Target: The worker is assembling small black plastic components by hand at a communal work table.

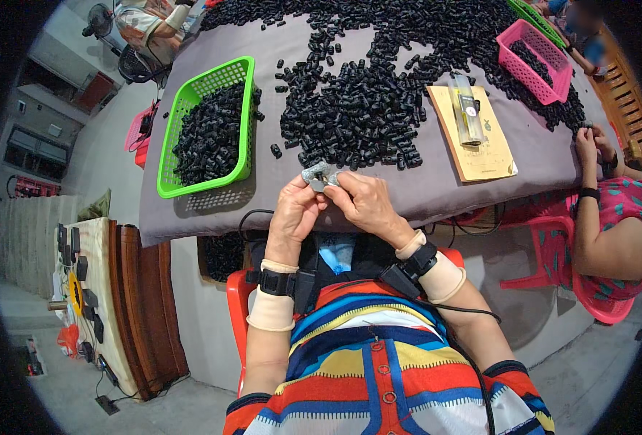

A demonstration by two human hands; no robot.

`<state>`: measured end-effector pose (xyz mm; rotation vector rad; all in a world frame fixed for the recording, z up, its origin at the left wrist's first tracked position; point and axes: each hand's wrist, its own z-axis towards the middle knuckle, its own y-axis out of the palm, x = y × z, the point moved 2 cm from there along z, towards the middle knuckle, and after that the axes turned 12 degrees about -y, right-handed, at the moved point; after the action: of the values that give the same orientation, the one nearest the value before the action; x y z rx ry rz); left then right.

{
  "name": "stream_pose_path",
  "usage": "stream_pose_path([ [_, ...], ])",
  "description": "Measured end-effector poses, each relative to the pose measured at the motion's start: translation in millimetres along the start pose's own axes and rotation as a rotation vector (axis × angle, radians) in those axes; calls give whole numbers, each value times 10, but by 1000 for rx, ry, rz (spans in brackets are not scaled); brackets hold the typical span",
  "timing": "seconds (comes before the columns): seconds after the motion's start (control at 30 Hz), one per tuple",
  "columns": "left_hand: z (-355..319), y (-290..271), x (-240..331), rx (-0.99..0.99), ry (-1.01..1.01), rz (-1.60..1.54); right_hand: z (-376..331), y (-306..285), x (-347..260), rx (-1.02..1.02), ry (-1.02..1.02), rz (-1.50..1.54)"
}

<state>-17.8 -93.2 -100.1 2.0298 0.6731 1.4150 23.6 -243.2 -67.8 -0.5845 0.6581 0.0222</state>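
My left hand (296,212) and my right hand (365,204) meet at the table's near edge, fingertips pinched together. Grey wrapping covers some of the fingertips. Whatever small thing lies between them is mostly hidden, and I cannot make out its kind. Just beyond my hands spreads a big heap of small black cylindrical pieces (353,116). One loose black piece (276,151) lies apart, to the left of the heap. Left of my hands stands a green plastic basket (251,119) filled with similar black pieces.
A tan booklet (484,163) with a clear plastic case (466,109) on it lies to the right. Farther right sits a pink basket (506,69) holding black pieces. A co-worker's hands (593,141) are at the table's right edge. Grey cloth (415,192) covers the table.
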Motion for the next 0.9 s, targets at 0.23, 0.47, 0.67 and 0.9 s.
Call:
stream_pose_path([
  [0.23,-34,53,26,84,5,-13,41,34,-51,62,16,-23],
  [0.47,-226,199,296,257,114,145,-31,-28,25,90,193,109],
  [0.67,-455,156,1568,574,696,385,-22,-9,-37,84,140,48],
  [0.9,-95,276,1019,613,567,904,-10,-11,-21,101,110,31],
])
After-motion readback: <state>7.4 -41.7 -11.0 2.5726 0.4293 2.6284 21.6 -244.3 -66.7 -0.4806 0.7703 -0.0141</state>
